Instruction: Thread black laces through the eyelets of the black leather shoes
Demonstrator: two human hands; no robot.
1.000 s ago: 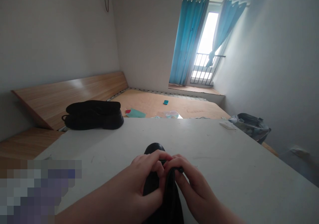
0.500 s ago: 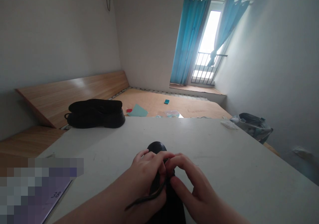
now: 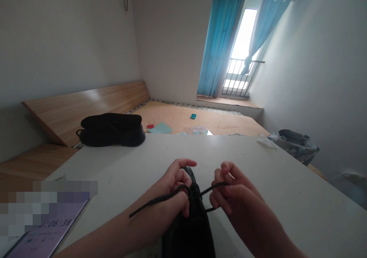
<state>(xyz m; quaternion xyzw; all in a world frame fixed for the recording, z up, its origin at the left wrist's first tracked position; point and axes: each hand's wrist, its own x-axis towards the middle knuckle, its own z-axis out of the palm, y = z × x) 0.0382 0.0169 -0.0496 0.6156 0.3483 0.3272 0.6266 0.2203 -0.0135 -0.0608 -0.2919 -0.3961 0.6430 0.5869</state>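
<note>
A black shoe (image 3: 189,231) stands on the white table with its toe pointing away from me, partly covered by my left hand. My left hand (image 3: 172,191) lies against its left side, index finger stretched over the toe and the other fingers curled. One end of the black shoelace (image 3: 155,202) passes between that hand's thumb and fingers and trails back over the wrist. To the right of the shoe, my right hand (image 3: 233,187) pinches another part of the lace, which is drawn out sideways. A lower strand also runs from the shoe to this hand.
Another pair of black shoes (image 3: 111,130) sits at the table's far left. A phone (image 3: 57,227) showing a timer lies at the near left, partly pixelated. A white packet (image 3: 266,143) rests by the right edge, near a bag (image 3: 298,145). Beyond the white table (image 3: 286,212) is a bed (image 3: 223,122).
My right hand has moved away from the shoe to the right, drawing lace out with it. My left index finger has stretched forward, and more of the shoe shows.
</note>
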